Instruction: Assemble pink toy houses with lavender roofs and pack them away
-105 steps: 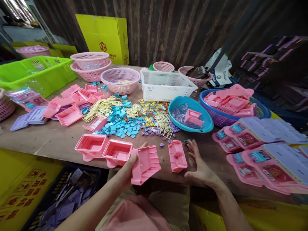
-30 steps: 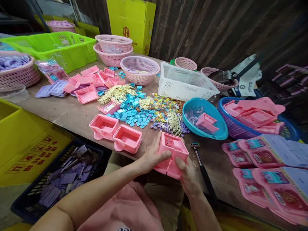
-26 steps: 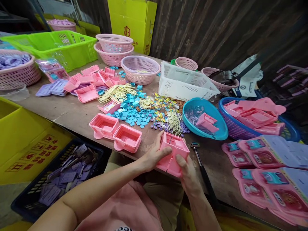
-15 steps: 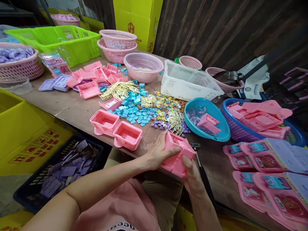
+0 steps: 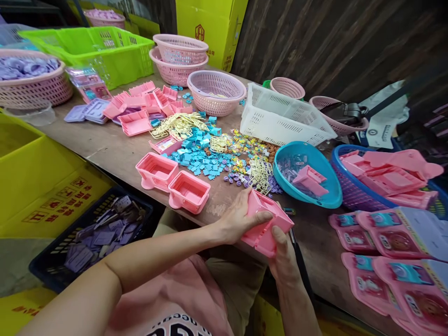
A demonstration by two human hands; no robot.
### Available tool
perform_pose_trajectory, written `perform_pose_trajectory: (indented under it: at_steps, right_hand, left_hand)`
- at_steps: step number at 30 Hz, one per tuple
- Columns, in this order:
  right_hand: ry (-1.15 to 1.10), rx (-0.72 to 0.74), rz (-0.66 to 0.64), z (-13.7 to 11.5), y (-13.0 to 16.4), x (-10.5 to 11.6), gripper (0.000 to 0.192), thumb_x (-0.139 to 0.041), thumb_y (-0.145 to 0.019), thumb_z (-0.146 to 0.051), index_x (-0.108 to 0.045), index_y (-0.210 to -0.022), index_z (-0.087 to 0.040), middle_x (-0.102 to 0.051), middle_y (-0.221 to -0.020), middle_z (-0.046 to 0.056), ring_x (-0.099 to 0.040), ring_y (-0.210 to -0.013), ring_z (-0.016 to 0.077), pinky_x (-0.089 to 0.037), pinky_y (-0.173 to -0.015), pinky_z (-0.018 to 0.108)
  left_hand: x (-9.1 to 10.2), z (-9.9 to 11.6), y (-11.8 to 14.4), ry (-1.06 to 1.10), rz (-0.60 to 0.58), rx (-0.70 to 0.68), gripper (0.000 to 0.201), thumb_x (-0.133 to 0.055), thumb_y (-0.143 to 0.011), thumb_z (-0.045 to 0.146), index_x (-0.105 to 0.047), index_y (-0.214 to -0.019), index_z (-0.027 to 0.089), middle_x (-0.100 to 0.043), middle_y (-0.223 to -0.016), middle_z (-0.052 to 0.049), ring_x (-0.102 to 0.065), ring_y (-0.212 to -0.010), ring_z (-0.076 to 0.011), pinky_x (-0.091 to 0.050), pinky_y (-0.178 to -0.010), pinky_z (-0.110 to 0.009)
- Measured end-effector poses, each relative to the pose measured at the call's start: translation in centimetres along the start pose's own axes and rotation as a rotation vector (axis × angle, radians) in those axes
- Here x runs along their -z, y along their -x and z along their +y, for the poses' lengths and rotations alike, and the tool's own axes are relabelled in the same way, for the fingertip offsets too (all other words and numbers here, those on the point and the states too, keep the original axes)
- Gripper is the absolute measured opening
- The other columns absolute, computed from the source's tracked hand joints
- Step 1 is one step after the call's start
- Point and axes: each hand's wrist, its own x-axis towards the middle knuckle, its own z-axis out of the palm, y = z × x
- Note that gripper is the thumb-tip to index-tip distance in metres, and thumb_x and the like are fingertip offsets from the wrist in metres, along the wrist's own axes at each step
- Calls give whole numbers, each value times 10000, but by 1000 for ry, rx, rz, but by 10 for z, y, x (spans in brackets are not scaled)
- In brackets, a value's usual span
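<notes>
Both hands grip a pink plastic box point(image 5: 263, 228) at the table's front edge, tilted so one side faces me. My left hand point(image 5: 241, 218) wraps its left side, thumb lying across the face. On the lower right my right hand point(image 5: 283, 249) presses its thumb against the box; the other fingers are hidden behind. Two similar pink boxes, a left one point(image 5: 157, 171) and a right one point(image 5: 189, 192), stand open-side up to the left of my hands. A hammer-like tool with a black handle point(image 5: 300, 261) lies just right of my right hand.
Beyond lie piles of blue pieces point(image 5: 205, 154) and cream frames point(image 5: 180, 123). A turquoise basin point(image 5: 334, 186) and a blue basket point(image 5: 336, 161) of pink parts stand right. Packaged toy sets point(image 5: 402, 280) fill the near right. A dark crate point(image 5: 45, 266) sits below left.
The view has shifted slightly, so the table items appear moved. Both hands keep hold of the pink box in nearly the same grip.
</notes>
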Motion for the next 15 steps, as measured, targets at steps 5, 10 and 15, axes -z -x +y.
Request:
perform_pose_trajectory:
  at_steps: [5, 10, 15]
  right_hand:
    - [-60, -7, 50, 5, 3, 1, 762, -638, -684, -519, -395, -1340, -219, -578, -1257, 86, -483, -1206, 289, -406, -984, 437]
    - [-20, 9, 38, 1, 4, -2, 762, -623, -709, -504, -342, -1368, -245, -561, -1279, 72, -467, -1221, 272, -432, -959, 412]
    - [71, 39, 51, 5, 6, 2, 703, -587, -754, -489, -352, -1364, -231, -610, -1196, 83, -537, -1141, 270, -464, -911, 394]
  left_hand:
    - [1, 14, 4, -37, -1, -11, 614, -477, -751, 645, -476, -1139, 169, -497, -1181, -105, -444, -1129, -272, -273, -1039, -446]
    - [-3, 7, 5, 18, 26, -8, 752, -471, -751, 648, -349, -1281, 128, -420, -1278, -149, -374, -1209, -293, -266, -1045, -462]
    - [-5, -7, 3, 93, -1, -57, 824, -418, -751, 709, -277, -1336, 146, -386, -1327, -148, -360, -1236, -294, -269, -1050, -456]
